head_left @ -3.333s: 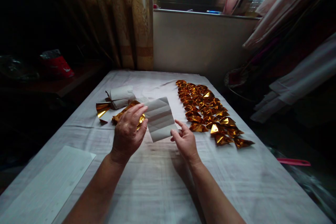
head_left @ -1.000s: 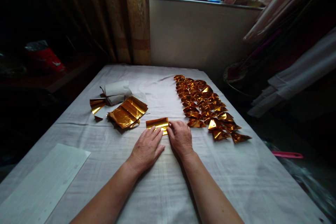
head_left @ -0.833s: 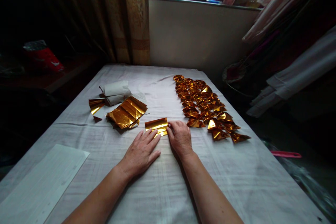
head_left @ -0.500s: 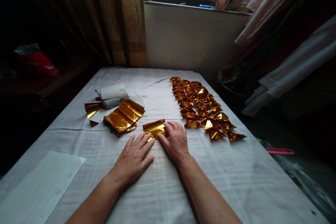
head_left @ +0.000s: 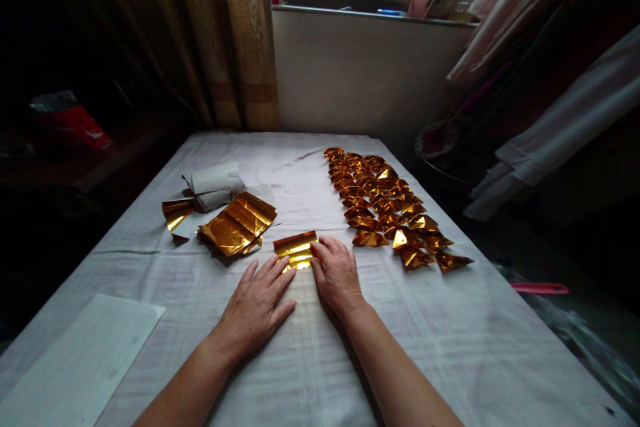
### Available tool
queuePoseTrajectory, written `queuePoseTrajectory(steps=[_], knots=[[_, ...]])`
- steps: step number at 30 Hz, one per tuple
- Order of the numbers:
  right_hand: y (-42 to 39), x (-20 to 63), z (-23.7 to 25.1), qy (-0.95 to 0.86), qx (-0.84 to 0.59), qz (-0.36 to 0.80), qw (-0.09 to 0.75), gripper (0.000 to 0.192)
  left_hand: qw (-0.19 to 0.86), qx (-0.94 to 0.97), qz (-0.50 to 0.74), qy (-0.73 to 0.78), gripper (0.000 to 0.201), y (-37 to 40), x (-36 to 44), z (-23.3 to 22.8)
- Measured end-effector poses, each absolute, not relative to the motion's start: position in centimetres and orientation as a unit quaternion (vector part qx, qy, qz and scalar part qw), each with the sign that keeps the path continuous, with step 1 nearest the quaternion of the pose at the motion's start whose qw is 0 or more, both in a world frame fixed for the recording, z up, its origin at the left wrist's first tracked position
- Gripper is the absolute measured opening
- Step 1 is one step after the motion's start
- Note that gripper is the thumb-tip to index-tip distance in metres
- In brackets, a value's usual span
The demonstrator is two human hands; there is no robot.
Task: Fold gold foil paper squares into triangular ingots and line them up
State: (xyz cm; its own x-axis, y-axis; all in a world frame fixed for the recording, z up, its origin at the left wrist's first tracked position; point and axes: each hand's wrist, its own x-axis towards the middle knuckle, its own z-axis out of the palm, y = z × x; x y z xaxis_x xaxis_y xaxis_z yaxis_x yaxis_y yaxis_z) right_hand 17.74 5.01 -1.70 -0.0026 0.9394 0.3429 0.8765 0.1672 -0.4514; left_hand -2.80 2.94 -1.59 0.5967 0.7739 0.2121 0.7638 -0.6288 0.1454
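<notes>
A small sheet of gold foil paper (head_left: 296,247) lies in front of me, with crease lines across it. My left hand (head_left: 259,307) is flat on the cloth, fingers stretched, its fingertips on the sheet's lower left corner. At the right edge of the same sheet, my right hand (head_left: 339,275) has its thumb and curled fingers closed on the foil. Just to the left is a stack of gold foil sheets (head_left: 237,223). Rows of folded gold foil pieces (head_left: 369,238) stand to the right, their ends pointed.
A white-clothed table (head_left: 300,367) bears a white paper sheet (head_left: 83,360) at front left and a crumpled white wrapper (head_left: 215,180) behind the stack. A loose gold strip (head_left: 176,212) lies beside the wrapper. Clothes (head_left: 565,127) hang at right; a curtain (head_left: 240,40) hangs behind.
My right hand has shifted slightly right and down at the sheet's edge, and more of the foil's right side shows. The left hand stays nearly in place. The view has tilted slightly.
</notes>
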Motion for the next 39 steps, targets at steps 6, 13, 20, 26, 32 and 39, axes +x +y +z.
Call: queuePoseTrajectory(steps=[6, 13, 20, 26, 32, 39], knots=[[5.1, 18.2, -1.9, -0.714, -0.634, 0.056, 0.291, 0.025, 0.033, 0.894, 0.115, 0.432, 0.05, 3.0, -2.8, -1.1], [5.1, 18.2, -1.8, -0.716, -0.638, 0.051, 0.278, 0.025, 0.028, 0.896, 0.117, 0.429, 0.047, 3.2, -3.4, -1.0], [5.0, 18.2, -1.7, -0.714, -0.638, 0.059, 0.283, 0.025, 0.016, 0.894, 0.119, 0.432, 0.044, 3.4, -4.3, -0.9], [5.2, 18.3, -2.1, -0.711, -0.637, 0.062, 0.29, 0.026, 0.004, 0.891, 0.138, 0.432, 0.04, 3.6, -4.8, -0.6], [5.2, 18.5, -2.3, -0.709, -0.629, 0.076, 0.308, 0.024, 0.001, 0.891, 0.139, 0.432, 0.038, 3.7, -5.0, -0.8], [4.6, 19.7, -1.6, -0.743, -0.579, 0.107, 0.317, 0.027, 0.012, 0.878, 0.185, 0.44, 0.028, 3.7, -4.6, -1.1]])
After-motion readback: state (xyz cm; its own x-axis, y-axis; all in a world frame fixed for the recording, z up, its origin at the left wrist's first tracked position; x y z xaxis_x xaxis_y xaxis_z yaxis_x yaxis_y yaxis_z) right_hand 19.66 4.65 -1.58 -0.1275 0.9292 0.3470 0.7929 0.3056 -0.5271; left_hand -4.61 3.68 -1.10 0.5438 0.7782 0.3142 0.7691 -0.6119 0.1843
